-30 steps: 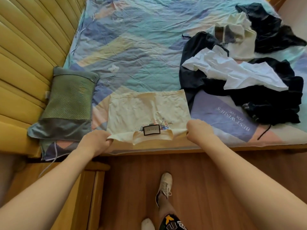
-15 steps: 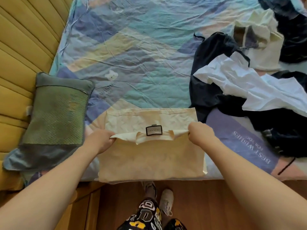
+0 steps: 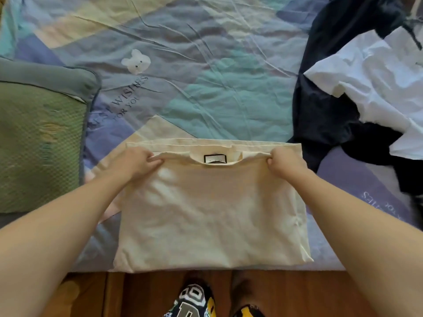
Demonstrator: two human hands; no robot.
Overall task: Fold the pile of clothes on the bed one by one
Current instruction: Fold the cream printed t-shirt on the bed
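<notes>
I stood at the edge of the bed, spread with a pastel patchwork sheet, and my two hands were clamped on the collar end of a cream cotton T-shirt that lay flat at the bed's near edge. My left hand pinched one shoulder corner and my right hand the other, the two well apart, with the black-edged neck label between them. The folded-over edge sat just short of the hem beneath it, so I judged this the lengthwise fold, nearly made. The next move, as I read it, called for setting the edge down square, letting go and smoothing the cloth. The heap of black and white clothes waited unfolded to my right; a green mesh-covered pillow lay to my left.
</notes>
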